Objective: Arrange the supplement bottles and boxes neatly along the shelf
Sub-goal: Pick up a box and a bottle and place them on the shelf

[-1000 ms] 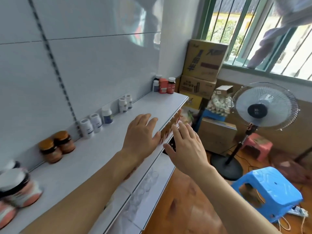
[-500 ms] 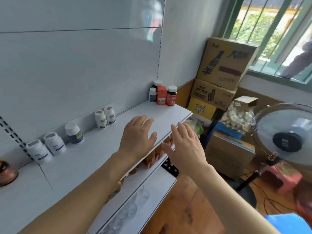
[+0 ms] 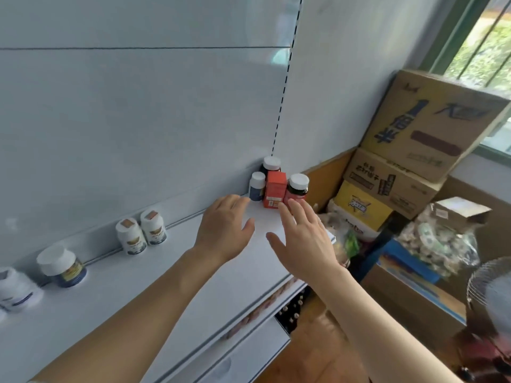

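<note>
**Both hands reaching for the corner group of supplements**

Nearest to the camera, two bare forearms stretched out over the white shelf (image 3: 116,294). Along its back edge, from near to far, stood a white bottle (image 3: 16,290) at the frame's left border, a dark jar with a white cap (image 3: 62,265), and then a pair of small white bottles (image 3: 141,232) touching each other.

Further on, the left hand (image 3: 224,230) hovered above the shelf with straight, slightly spread fingers and held nothing. The right hand (image 3: 304,239) was beside it, also flat and empty; its fingertips (image 3: 287,207) came just in front of the red box (image 3: 275,190) — whether they touched it I cannot tell.

At the far corner the group was crowded: a small dark bottle (image 3: 257,187) on the left, the red box in the middle, a red-brown bottle with a white cap (image 3: 297,187) on the right, and one more capped bottle (image 3: 271,165) behind them.

I judge the step in hand was the approach to this cluster — nothing was grasped yet. The next move probably calls for closing the fingers on one item each and pulling them apart carefully, because the bottles stood close to the shelf's end and one could fall off.
</note>
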`<state>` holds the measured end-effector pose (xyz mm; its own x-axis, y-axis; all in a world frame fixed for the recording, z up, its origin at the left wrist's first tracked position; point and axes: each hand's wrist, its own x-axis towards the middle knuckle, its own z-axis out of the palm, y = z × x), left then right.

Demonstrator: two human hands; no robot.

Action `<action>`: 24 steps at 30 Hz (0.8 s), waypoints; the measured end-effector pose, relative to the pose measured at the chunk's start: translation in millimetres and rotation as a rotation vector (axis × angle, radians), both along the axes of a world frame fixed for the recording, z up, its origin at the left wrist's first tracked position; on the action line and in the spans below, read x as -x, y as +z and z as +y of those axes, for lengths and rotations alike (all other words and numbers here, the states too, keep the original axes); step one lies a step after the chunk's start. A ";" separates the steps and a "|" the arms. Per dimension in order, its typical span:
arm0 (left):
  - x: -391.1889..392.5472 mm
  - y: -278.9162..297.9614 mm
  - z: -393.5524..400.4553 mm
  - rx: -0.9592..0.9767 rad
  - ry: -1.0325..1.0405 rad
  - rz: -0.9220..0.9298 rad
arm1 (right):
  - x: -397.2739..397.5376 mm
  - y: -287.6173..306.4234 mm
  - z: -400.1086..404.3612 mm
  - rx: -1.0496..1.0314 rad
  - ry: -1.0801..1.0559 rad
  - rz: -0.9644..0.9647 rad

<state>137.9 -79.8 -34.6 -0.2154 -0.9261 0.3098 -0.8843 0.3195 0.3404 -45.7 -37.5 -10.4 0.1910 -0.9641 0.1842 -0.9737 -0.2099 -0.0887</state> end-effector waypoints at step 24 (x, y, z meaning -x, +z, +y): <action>140.3 -29.3 -147.4 0.049 0.312 -0.173 | 146.3 -16.0 -225.1 -0.149 0.591 -0.191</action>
